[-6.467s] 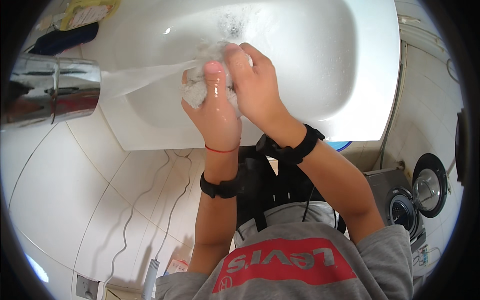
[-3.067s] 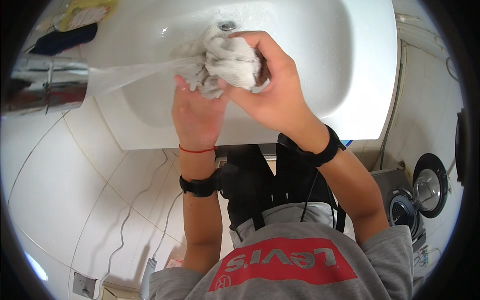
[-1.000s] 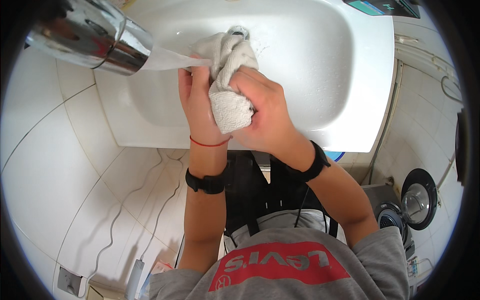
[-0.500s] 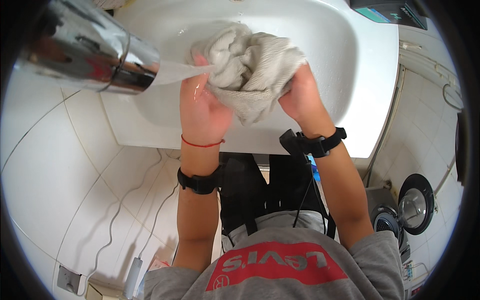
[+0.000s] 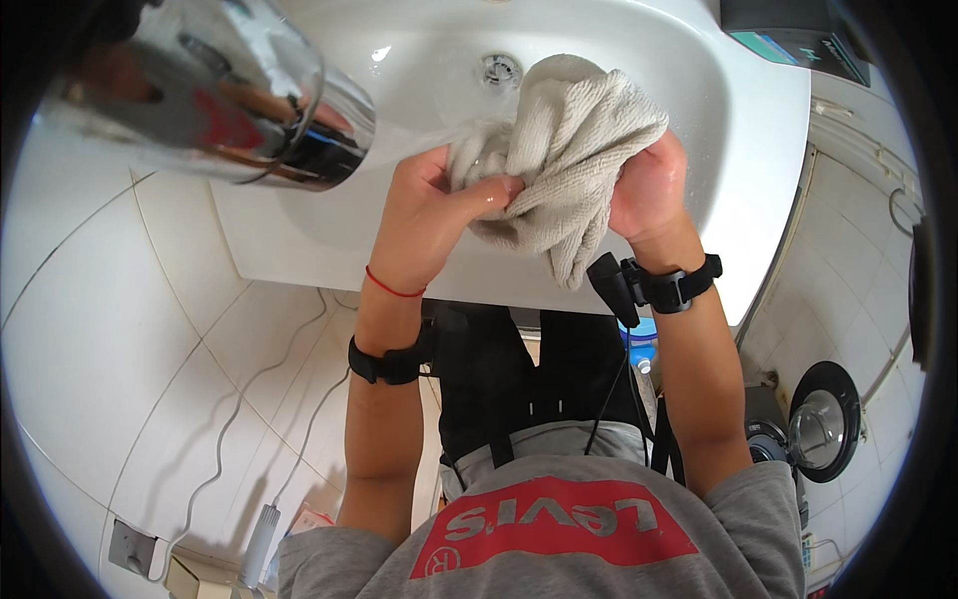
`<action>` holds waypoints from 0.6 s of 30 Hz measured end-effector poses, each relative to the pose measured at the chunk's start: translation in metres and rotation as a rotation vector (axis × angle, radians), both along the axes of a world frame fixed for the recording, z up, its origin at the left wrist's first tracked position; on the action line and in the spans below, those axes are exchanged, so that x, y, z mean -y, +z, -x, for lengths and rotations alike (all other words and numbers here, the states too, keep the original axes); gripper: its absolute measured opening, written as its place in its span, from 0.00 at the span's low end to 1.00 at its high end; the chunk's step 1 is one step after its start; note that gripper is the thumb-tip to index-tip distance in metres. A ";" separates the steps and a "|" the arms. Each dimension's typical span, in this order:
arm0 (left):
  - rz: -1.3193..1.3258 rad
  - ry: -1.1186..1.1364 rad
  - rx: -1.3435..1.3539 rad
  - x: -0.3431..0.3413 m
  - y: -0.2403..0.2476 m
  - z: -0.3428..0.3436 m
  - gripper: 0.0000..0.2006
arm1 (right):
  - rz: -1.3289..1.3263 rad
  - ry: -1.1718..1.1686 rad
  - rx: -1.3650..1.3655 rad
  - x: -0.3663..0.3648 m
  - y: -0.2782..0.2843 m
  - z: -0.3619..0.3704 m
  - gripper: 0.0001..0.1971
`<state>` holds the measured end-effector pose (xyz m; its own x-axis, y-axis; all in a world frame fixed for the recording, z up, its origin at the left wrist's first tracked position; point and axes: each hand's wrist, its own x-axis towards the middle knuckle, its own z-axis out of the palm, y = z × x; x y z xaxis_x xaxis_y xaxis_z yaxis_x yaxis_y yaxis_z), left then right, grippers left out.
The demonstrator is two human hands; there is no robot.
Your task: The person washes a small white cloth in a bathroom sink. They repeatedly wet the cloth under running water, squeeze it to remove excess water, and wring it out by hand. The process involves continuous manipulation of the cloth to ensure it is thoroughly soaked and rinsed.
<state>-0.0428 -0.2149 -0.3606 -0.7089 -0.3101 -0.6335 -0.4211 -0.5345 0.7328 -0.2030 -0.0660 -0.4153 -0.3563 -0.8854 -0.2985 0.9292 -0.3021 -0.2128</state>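
1. Spanning the top of the frame, a white sink (image 5: 753, 135).
2. Chrome faucet (image 5: 215, 95), upper left, its water stream (image 5: 424, 133) reaching toward the cloth (image 5: 574, 165).
3. That cloth, pale and ribbed, bunched over the sink, upper centre.
4. Left hand (image 5: 427, 212), left of centre, gripping the cloth's left side, thumb on top.
5. Right hand (image 5: 651, 190), right of centre, holding its right side, fingers hidden.
6. Round drain (image 5: 500, 71), upper centre.

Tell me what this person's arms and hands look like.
The left hand and right hand are bare. The left arm wears a thin red cord at the wrist and, further up, a black strap. The right arm wears a black band with a dark block, from which a thin black cable seems to run. Short grey sleeves cover the tops of both.
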 end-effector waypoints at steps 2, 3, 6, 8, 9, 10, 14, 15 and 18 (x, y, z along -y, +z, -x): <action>0.079 -0.013 -0.006 0.002 0.000 0.001 0.14 | -0.057 -0.014 -0.037 -0.003 0.003 0.004 0.21; 0.204 -0.037 0.099 0.005 -0.002 0.001 0.13 | -0.114 -0.028 -0.073 -0.005 0.006 0.007 0.22; 0.366 0.129 0.157 0.003 -0.002 -0.002 0.11 | -0.198 0.001 -0.177 -0.013 0.012 0.014 0.20; 0.402 0.316 0.107 0.004 -0.008 -0.005 0.10 | -0.279 0.067 -0.360 -0.011 0.018 0.016 0.19; 0.383 0.345 0.054 0.008 -0.014 -0.007 0.10 | -0.363 0.136 -0.538 -0.008 0.022 0.017 0.18; 0.363 0.373 0.001 0.009 -0.019 -0.010 0.10 | -0.465 0.166 -0.704 -0.004 0.027 0.016 0.17; 0.229 0.432 -0.013 -0.009 -0.025 -0.002 0.14 | -0.583 0.239 -1.099 0.010 0.026 0.003 0.19; 0.286 0.390 0.049 -0.013 -0.023 0.001 0.14 | -0.572 0.159 -1.303 0.021 0.026 -0.008 0.20; 0.271 0.467 0.037 -0.023 -0.016 0.022 0.13 | -0.623 -0.026 -1.610 0.033 0.021 -0.042 0.18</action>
<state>-0.0643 -0.1914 -0.3761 -0.4349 -0.7429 -0.5089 -0.2124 -0.4646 0.8597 -0.1613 -0.0989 -0.3938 -0.6284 -0.7742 0.0756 -0.3214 0.1700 -0.9316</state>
